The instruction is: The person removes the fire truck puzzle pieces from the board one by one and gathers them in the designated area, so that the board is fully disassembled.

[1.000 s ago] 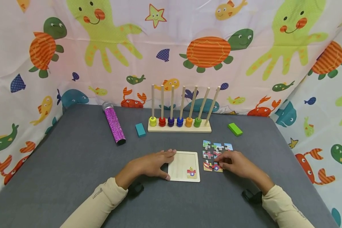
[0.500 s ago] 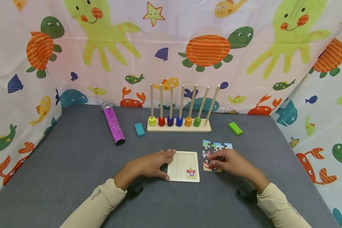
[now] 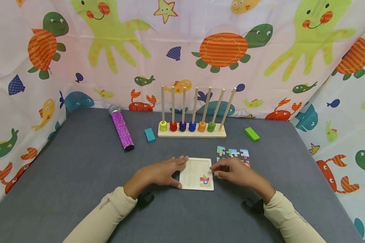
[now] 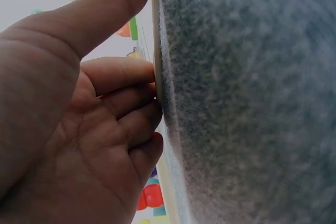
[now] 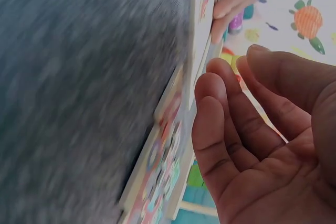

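Note:
My left hand [image 3: 164,172] rests at the left edge of a shallow square wooden tray [image 3: 190,173], thumb low and fingers along the upper part. One puzzle piece [image 3: 204,181] with a red and blue picture lies in the tray's lower right corner. Just over the tray's right edge hovers my right hand [image 3: 235,172], fingers loosely bent. In the right wrist view, no piece shows between its thumb and fingers [image 5: 209,121]. Loose jigsaw pieces [image 3: 233,153] lie in rows right of the tray, the lower ones partly hidden under the right hand.
Behind the tray stands a wooden peg rack [image 3: 191,134] with coloured rings on most pegs. A teal block [image 3: 150,135] and a purple glitter microphone [image 3: 121,130] lie to its left. A green block [image 3: 251,134] is on the right. A printed sea-animal curtain [image 3: 182,50] hangs behind the table.
My right hand has moved left, from over the loose pieces to the tray's right edge. The left hand has stayed on the tray. The head view has tilted slightly.

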Motion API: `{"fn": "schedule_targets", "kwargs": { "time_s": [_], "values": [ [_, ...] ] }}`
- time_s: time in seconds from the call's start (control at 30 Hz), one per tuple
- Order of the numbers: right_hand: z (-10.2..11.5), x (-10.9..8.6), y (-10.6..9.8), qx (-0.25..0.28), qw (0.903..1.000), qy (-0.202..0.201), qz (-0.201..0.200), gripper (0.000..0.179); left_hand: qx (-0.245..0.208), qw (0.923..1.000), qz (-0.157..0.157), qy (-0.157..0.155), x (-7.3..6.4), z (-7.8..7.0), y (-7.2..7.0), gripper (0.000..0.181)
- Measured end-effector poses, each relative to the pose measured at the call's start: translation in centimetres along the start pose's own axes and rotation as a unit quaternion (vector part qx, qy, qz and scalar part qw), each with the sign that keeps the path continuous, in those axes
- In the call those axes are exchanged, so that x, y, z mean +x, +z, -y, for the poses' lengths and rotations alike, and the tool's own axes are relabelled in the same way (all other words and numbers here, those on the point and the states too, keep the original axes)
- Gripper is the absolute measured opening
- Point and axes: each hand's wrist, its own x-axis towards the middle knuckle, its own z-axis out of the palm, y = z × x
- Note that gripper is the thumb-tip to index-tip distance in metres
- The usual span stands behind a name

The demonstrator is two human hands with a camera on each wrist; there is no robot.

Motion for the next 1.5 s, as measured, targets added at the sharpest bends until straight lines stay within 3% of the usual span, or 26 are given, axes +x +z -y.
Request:
{"fn": "schedule_targets", "kwargs": {
  "time_s": [0.37,0.7,1.5],
  "values": [
    [1.1,1.5,1.2,-0.013,0.9986,-0.042,0.031,0.017,-0.008,1.0000,-0.001,-0.002,-0.1,-0.3,-0.1,0.087],
    [1.0,2.0,1.6,-0.008,0.9986,-0.013,0.051,0.019,-0.004,1.0000,0.008,0.002,0.3,-0.4,0.0,0.086],
    [2.7,1.5,1.3,0.013,0.9992,-0.010,0.038,0.021,-0.007,1.0000,0.000,0.004,0.2,-0.2,-0.1,0.085]
  ]
}}
